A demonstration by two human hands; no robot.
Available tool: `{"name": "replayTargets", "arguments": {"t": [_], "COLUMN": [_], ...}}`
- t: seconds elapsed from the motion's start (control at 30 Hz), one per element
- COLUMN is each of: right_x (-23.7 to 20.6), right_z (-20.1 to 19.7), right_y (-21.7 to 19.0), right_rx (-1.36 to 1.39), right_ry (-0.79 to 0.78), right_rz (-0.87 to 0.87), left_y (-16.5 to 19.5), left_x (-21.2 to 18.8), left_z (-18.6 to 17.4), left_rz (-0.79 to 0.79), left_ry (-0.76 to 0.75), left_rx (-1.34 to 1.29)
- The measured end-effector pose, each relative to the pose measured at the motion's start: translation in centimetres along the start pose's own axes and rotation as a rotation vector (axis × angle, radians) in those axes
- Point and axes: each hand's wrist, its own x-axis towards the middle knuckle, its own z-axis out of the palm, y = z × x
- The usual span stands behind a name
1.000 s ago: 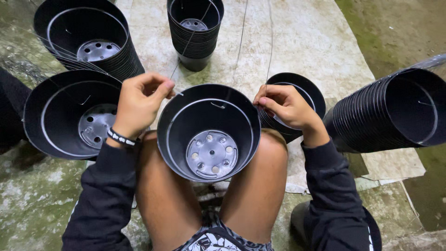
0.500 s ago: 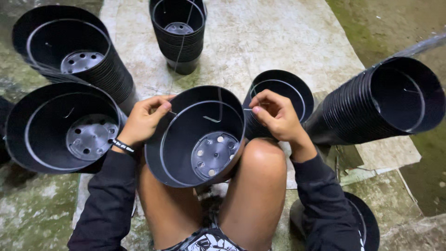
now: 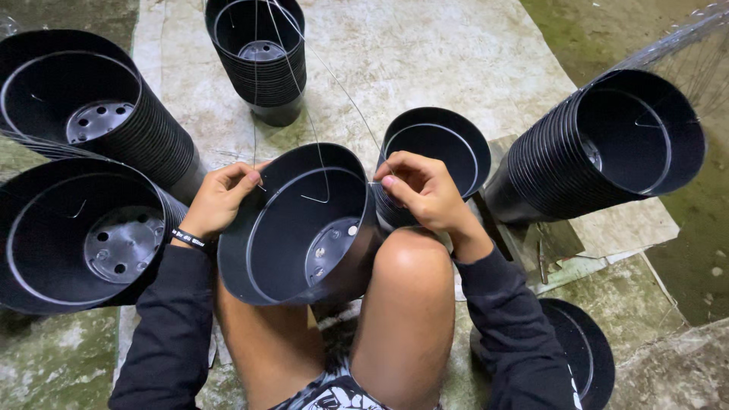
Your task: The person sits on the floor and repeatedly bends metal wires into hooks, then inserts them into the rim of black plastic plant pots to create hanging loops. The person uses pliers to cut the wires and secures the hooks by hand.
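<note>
Mossy concrete floor (image 3: 471,68) is spreading out beneath you, with stacks of black pots (image 3: 600,144) lying and standing all around. You are bracing one black plastic pot (image 3: 304,228) between your bare knees, its mouth tilting up toward you. Your left hand (image 3: 224,199) is pinching the pot's left rim, and your right hand (image 3: 421,190) is pinching a thin wire (image 3: 334,76) at the right rim.

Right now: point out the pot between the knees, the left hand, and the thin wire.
black pot (image 3: 285,235), head view, inner wall.
left hand (image 3: 222,199), head view, back of the hand.
thin wire (image 3: 307,125), head view, strand rising above the pot rim.
</note>
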Motion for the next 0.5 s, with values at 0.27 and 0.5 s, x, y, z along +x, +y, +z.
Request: {"name": "replayTargets", "arguments": {"t": [0.27,0.5], "right_x": [-0.2,-0.1], "right_z": [-0.7,-0.7], "right_y": [0.4,0.4], "right_rx": [0.032,0.073], "right_ry": [-0.021,-0.05], "right_rz": [0.028,-0.007], "left_y": [-1.5,-1.9], "left_x": [0.9,0.8], "left_z": [-0.2,-0.4], "left_rz": [0.032,0.018], "left_ry": [-0.008,0.0], "left_rx": [-0.031,-0.023]}}
